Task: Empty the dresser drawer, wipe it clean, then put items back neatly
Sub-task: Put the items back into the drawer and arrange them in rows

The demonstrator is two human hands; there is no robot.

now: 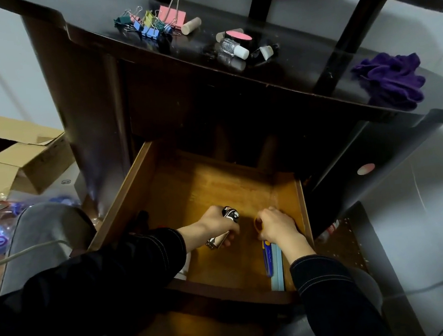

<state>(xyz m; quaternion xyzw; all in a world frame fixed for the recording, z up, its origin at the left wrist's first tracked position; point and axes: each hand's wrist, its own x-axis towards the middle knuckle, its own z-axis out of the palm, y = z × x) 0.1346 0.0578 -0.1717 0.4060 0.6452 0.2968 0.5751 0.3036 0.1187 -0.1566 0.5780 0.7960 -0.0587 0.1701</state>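
Both sleeved arms reach down into the open drawer [125, 196]. The left hand [216, 225], mid-drawer, curls round a small black-and-white object [230, 214]. The right hand [276, 226], toward 4 o'clock, grips yellow-handled scissors [267, 256] (blades pointing to 6 o'clock).

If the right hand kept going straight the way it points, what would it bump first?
Likely the drawer's back wall. Ahead of the right hand, which grips scissors, only bare drawer floor shows; depth is hard to judge.
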